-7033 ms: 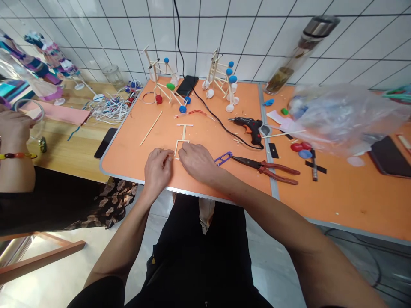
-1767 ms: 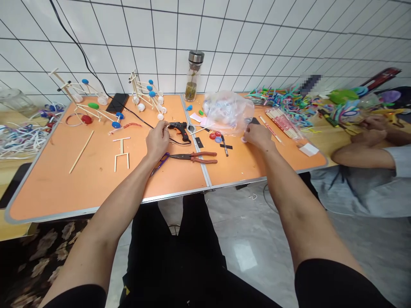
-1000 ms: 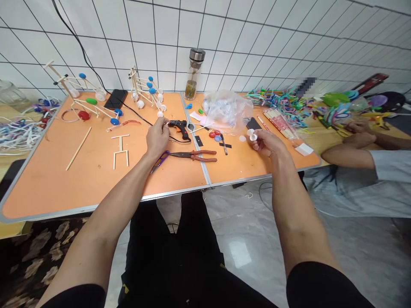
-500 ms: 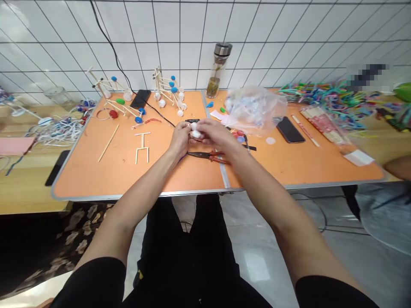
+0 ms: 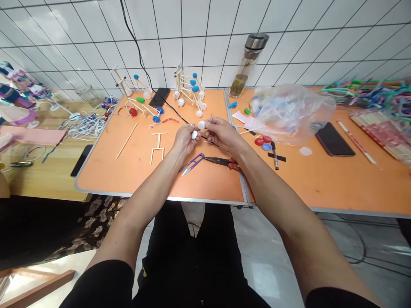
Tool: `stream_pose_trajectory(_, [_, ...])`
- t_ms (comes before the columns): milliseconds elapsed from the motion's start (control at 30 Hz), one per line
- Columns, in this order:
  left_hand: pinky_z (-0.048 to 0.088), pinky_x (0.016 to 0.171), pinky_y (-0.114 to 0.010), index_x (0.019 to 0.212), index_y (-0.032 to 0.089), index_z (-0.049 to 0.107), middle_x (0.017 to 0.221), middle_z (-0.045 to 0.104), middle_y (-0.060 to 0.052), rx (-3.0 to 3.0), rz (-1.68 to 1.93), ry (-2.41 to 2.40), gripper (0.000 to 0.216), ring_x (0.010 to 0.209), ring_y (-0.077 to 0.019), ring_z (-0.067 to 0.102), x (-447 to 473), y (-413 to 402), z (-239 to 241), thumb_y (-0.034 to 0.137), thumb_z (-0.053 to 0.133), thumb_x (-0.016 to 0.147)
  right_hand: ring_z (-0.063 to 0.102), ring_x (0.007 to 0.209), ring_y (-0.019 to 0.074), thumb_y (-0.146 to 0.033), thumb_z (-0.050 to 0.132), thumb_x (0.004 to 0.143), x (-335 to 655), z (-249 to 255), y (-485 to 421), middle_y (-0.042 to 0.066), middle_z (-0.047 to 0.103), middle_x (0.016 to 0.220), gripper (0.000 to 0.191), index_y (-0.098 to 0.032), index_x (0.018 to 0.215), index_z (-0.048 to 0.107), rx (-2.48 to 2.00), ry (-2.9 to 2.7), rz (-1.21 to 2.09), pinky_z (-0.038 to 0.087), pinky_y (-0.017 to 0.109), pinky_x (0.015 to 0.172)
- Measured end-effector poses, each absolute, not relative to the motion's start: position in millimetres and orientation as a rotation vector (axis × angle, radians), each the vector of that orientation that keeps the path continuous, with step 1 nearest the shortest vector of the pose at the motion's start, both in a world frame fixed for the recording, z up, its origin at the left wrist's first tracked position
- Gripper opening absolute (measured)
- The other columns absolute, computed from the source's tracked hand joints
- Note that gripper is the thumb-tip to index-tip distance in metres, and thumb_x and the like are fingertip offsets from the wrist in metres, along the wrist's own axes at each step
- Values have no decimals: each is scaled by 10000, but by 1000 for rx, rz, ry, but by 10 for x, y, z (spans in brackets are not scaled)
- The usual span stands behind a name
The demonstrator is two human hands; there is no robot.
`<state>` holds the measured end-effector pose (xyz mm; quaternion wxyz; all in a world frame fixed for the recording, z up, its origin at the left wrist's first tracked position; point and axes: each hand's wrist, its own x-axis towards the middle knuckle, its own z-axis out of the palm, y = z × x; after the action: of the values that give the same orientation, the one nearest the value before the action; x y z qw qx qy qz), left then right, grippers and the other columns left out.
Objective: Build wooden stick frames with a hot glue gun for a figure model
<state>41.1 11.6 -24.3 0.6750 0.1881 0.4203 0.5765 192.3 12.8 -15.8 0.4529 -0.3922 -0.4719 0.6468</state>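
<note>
**Tiled wall [image 5: 218,42] behind, orange tabletop [image 5: 212,188] below, small parts between**

We log two white pieces, both lifted clear of the tabletop near its middle. Our left hand [image 5: 184,139] pinches one white cap [image 5: 194,135]; our right hand [image 5: 223,133] pinches a second white cap [image 5: 201,125] just above and beside it. Hands near each other, not clasped. Grip looks to be at the edges, probably to keep the faces uncovered and easy to turn. Mid-tabletop likely suits us because both arms meet there without stretching.

Stick frame [image 5: 158,141] lies left of the left hand, laid down presumably so its joints stay level; loose stick [image 5: 126,140] further left. Left stick model [image 5: 140,99] and right stick model [image 5: 195,88] stand back toward the wall, out of our elbows' way, we'd guess.

Obstacles: purple snips [image 5: 191,164] and pliers [image 5: 218,161] lie just below the hands, and our right forearm [image 5: 263,184] partly covers the pliers' handles. Black cable [image 5: 176,112] comes down the wall and crosses toward the hands, so it could snag. Something dark sits behind the right hand; can't tell what.

Right side is cluttered: plastic bag [image 5: 289,113], with red caps [image 5: 259,141], a blue cap [image 5: 266,146] and a marker [image 5: 275,158] near it, then a pale disc [image 5: 305,151] and a phone [image 5: 335,140]. Glass bottle [image 5: 245,68] stands by the wall.
</note>
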Motion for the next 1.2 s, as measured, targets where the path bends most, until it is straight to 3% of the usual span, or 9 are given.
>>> stream_pose_trajectory(167, [416, 485, -213, 851, 196, 568, 740, 730, -9, 554, 1281, 947, 227, 469, -85, 581, 451, 15, -143, 5, 597, 971, 557, 539, 95, -442, 914, 966, 1998, -122, 134, -19, 637, 643, 358, -230, 836, 655, -1082, -1235, 1427, 488, 179, 502])
stream_pose_trajectory(333, [428, 507, -215, 908, 209, 571, 689, 646, 45, 631, 1312, 956, 218, 487, -85, 603, 515, -52, -142, 25, 605, 1020, 559, 516, 97, -306, 778, 1066, 1932, -142, 122, -29, 625, 608, 303, -226, 802, 654, -1234, -1318, 1266, 471, 185, 491])
stream_pose_trajectory(500, [423, 518, -188, 933, 221, 571, 718, 652, 63, 687, 1346, 948, 238, 505, -65, 592, 521, -44, -152, 81, 760, 964, 591, 549, 107, -382, 802, 1060, 1892, -181, 123, -20, 650, 651, 346, -238, 801, 624, -1195, -1320, 1251, 496, 198, 495])
stream_pose_trajectory(633, [416, 513, -202, 939, 227, 567, 706, 632, 64, 709, 1430, 965, 211, 517, -80, 581, 486, 3, -159, 83, 715, 986, 641, 618, 139, -433, 834, 1018, 1863, -176, 54, -7, 719, 787, 311, -270, 914, 589, -1193, -1380, 1219, 540, 247, 537])
stream_pose_trajectory(767, [424, 558, -217, 924, 231, 562, 735, 601, 70, 752, 1547, 1041, 217, 548, -86, 539, 443, 70, -228, 64, 690, 979, 679, 760, 187, -348, 834, 955, 1814, -150, -61, -1, 734, 901, 245, -281, 1022, 608, -1192, -1609, 968, 571, 317, 693])
stream_pose_trajectory(933, [525, 788, -237, 922, 234, 586, 904, 639, 26, 928, 1687, 1102, 259, 825, -129, 648, 413, 99, -319, 146, 829, 930, 706, 977, 263, -217, 762, 940, 1796, -124, -126, 66, 754, 1029, 121, -239, 1048, 711, -1127, -2002, 554, 552, 398, 911])
stream_pose_trajectory(1100, [514, 806, -246, 893, 233, 595, 892, 607, 15, 1074, 1710, 1147, 250, 841, -148, 617, 466, 40, -336, 85, 782, 968, 705, 1013, 318, -262, 644, 1046, 1783, -88, -228, 150, 736, 1243, 149, -227, 1144, 751, -1321, -2179, 166, 467, 389, 736])
stream_pose_trajectory(1200, [498, 761, -228, 894, 227, 595, 863, 595, 29, 1036, 1710, 1118, 258, 782, -127, 598, 478, 27, -315, 44, 767, 957, 708, 1017, 331, -274, 624, 1056, 1779, -63, -276, 156, 743, 1237, 171, -226, 1148, 760, -1374, -2203, 61, 422, 380, 686])
